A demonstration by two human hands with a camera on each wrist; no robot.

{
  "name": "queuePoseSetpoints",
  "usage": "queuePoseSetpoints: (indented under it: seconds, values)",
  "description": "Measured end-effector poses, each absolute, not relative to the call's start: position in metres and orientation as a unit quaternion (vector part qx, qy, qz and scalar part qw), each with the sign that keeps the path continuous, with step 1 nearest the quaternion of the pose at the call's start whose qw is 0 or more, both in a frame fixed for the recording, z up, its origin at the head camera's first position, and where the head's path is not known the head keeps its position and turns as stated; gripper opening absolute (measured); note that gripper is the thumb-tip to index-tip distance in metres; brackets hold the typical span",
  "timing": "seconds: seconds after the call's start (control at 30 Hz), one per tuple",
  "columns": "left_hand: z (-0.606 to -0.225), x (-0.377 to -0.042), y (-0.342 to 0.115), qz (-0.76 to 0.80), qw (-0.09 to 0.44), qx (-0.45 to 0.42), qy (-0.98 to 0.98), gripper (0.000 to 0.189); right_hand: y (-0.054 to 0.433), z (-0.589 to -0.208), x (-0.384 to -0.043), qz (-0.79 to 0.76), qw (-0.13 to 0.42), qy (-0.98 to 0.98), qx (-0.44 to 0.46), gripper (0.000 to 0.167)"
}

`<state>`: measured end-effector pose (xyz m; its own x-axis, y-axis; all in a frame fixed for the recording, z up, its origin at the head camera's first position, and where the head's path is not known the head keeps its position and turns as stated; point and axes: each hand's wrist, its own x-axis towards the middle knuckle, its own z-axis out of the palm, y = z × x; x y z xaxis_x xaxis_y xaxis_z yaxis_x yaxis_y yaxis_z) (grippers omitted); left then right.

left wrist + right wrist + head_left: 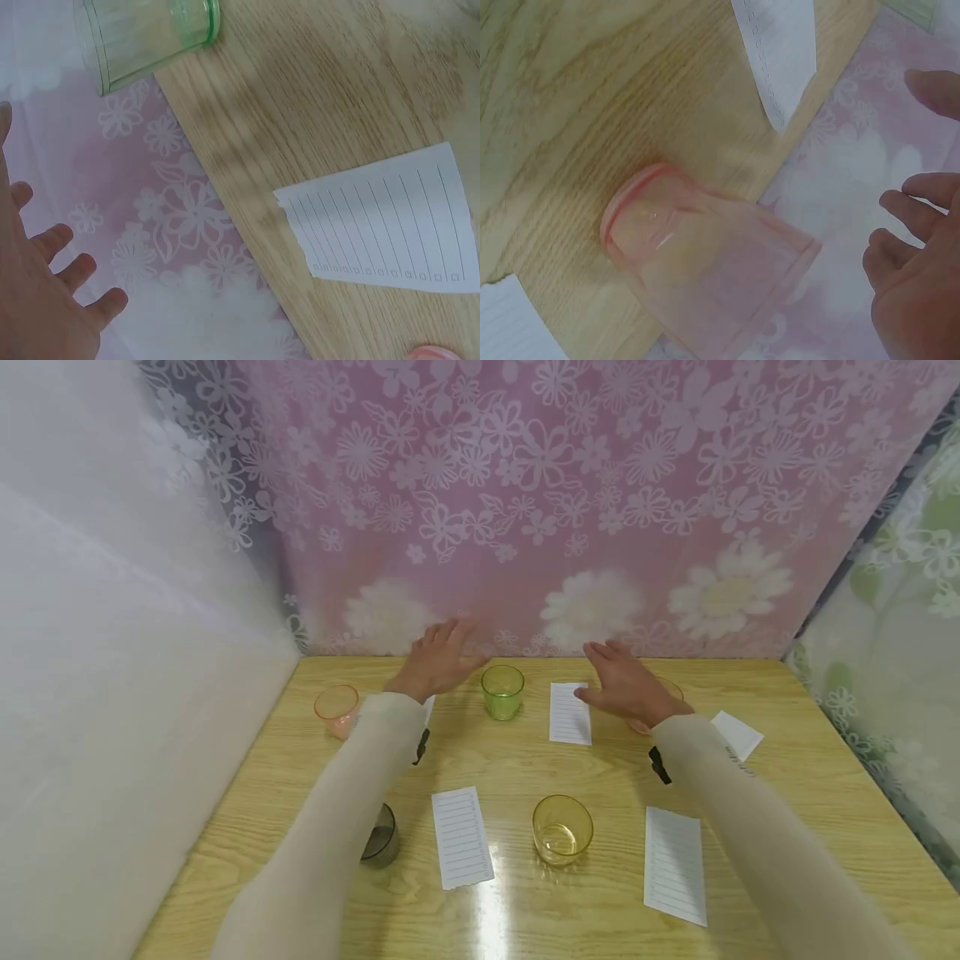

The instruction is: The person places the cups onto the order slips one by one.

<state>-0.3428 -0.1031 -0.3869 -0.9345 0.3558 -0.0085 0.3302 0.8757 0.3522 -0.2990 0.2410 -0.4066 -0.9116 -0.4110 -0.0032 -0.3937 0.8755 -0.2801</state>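
Note:
My left hand [438, 660] hovers over the back of the table with its fingers spread, holding nothing. Just to its right stands a green cup [502, 697], also seen at the top of the left wrist view as a clear green cup [150, 37]. A lined paper slip [382, 225] lies below the left hand. Over the back right, my right hand [626, 683] has its fingers extended and nothing in them. A pink cup [705, 255] stands beside it, partly hidden by the hand in the head view. Left of the right hand lies another lined slip [570, 718].
Another pink cup [337, 710] is at the back left. Nearer are a dark grey cup [384, 843], partly behind the left sleeve, and a yellow cup [562, 831]. Paper slips [462, 839] lie between cups, with one slip [738, 735] by the right forearm. A flowered curtain [525, 527] hangs behind.

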Motion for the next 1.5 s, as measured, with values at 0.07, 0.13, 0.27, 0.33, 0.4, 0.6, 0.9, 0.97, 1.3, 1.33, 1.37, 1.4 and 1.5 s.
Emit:
queuePoseSetpoints:
  seconds: [0.07, 0.13, 0.27, 0.33, 0.4, 0.6, 0.9, 0.97, 1.3, 1.33, 1.37, 1.4, 1.5]
  values:
    - [-0.386, -0.340, -0.100, 0.180, 0.035, 0.186, 0.965, 0.078, 0.238, -0.409, -0.297, -0.140, 0.039, 0.968, -0.206, 0.089]
    - [-0.385, -0.337, -0.097, 0.184, 0.037, 0.194, 0.963, 0.076, 0.236, -0.412, -0.296, -0.143, 0.043, 0.967, -0.204, 0.088]
    - [-0.387, -0.335, -0.093, 0.192, 0.047, 0.216, 0.956, 0.075, 0.232, -0.418, -0.295, -0.154, 0.055, 0.966, -0.202, 0.088]
    - [-0.387, -0.334, -0.092, 0.203, 0.056, 0.225, 0.951, 0.075, 0.232, -0.422, -0.295, -0.162, 0.063, 0.964, -0.201, 0.086]
    - [-0.388, -0.333, -0.092, 0.215, 0.064, 0.233, 0.946, 0.076, 0.230, -0.426, -0.295, -0.169, 0.075, 0.963, -0.197, 0.084]
    - [-0.394, -0.331, -0.089, 0.235, 0.096, 0.241, 0.937, 0.079, 0.230, -0.439, -0.296, -0.166, 0.109, 0.960, -0.198, 0.081]
    - [-0.400, -0.330, -0.087, 0.246, 0.122, 0.245, 0.930, 0.080, 0.231, -0.456, -0.297, -0.170, 0.130, 0.954, -0.211, 0.075]
    - [-0.401, -0.330, -0.086, 0.240, 0.123, 0.247, 0.931, 0.081, 0.230, -0.457, -0.297, -0.168, 0.132, 0.954, -0.210, 0.075]
    - [-0.413, -0.336, -0.087, 0.228, 0.133, 0.260, 0.929, 0.090, 0.230, -0.455, -0.289, -0.184, 0.158, 0.951, -0.194, 0.078]
    - [-0.414, -0.336, -0.087, 0.225, 0.134, 0.263, 0.929, 0.093, 0.231, -0.456, -0.288, -0.184, 0.159, 0.950, -0.193, 0.079]
    - [-0.414, -0.336, -0.087, 0.223, 0.133, 0.266, 0.928, 0.095, 0.231, -0.456, -0.288, -0.187, 0.162, 0.950, -0.190, 0.078]
    - [-0.415, -0.337, -0.086, 0.221, 0.131, 0.270, 0.928, 0.097, 0.231, -0.457, -0.288, -0.188, 0.165, 0.950, -0.187, 0.078]
    - [-0.416, -0.336, -0.086, 0.228, 0.132, 0.276, 0.924, 0.098, 0.231, -0.460, -0.287, -0.189, 0.167, 0.950, -0.186, 0.078]
